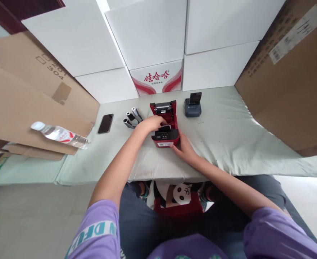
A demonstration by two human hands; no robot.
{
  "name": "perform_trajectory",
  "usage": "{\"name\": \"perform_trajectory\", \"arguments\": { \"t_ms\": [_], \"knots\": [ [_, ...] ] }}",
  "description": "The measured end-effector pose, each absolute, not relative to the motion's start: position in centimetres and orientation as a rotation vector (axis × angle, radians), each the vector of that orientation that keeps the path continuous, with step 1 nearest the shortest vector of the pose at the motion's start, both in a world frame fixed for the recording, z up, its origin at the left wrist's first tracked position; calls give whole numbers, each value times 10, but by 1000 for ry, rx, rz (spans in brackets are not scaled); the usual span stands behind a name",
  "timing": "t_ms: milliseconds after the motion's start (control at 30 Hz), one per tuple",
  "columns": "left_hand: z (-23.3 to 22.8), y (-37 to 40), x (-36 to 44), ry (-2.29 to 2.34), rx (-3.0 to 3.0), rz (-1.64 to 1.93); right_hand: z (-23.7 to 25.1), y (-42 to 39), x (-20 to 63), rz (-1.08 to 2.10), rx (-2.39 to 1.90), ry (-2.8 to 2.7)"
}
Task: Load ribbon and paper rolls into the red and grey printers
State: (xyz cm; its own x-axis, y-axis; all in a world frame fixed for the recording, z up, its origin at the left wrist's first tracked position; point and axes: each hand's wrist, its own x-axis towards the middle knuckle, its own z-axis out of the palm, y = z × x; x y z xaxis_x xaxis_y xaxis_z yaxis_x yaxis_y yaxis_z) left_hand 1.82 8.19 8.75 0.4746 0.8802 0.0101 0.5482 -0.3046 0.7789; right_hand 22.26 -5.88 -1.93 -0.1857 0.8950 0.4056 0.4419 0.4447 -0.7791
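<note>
A red and black receipt or label printer (165,135) stands on the cloth-covered surface with its lid (163,107) raised. My left hand (153,123) reaches into the printer's open compartment from the left, fingers bent down. What those fingertips hold is hidden; a small whitish edge (168,127) shows just beside them. Around the printer's right front corner, my right hand (184,148) is wrapped, thumb at the front by a white label (164,144). Left of the printer lie several dark and white rolls (131,117). Behind it to the right is a small dark blue device (193,109) with its lid up.
A phone (105,123) lies at left. A water bottle (63,136) leans near a brown carton (34,93). White boxes (150,36) form a wall behind, and another brown carton (290,93) stands at right. The surface's front edge (158,178) runs above my knees.
</note>
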Motion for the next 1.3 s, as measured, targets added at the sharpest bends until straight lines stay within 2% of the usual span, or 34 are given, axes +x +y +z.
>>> {"name": "perform_trajectory", "arguments": {
  "t_ms": [100,267,567,767,900,1033,1167,1300],
  "knots": [
    [91,86,21,1276,2116,183,-19,-58,223,641,-1141,-1810],
    [104,82,18,1263,2159,106,-18,-58,224,640,-1129,-1814],
    [133,26,6,1294,1873,645,-14,-58,223,652,-1117,-1794],
    [161,22,-82,1630,1555,831,-14,-57,223,657,-1112,-1796],
    [143,45,-139,2049,1409,697,-13,-57,222,655,-1114,-1788],
    [109,54,-155,2358,1454,407,-13,-57,223,659,-1120,-1792],
    [91,53,-153,2421,1491,166,-14,-57,223,666,-1116,-1792],
    [95,65,-160,2469,1603,187,-16,-56,223,656,-1108,-1789]
  ]
}}
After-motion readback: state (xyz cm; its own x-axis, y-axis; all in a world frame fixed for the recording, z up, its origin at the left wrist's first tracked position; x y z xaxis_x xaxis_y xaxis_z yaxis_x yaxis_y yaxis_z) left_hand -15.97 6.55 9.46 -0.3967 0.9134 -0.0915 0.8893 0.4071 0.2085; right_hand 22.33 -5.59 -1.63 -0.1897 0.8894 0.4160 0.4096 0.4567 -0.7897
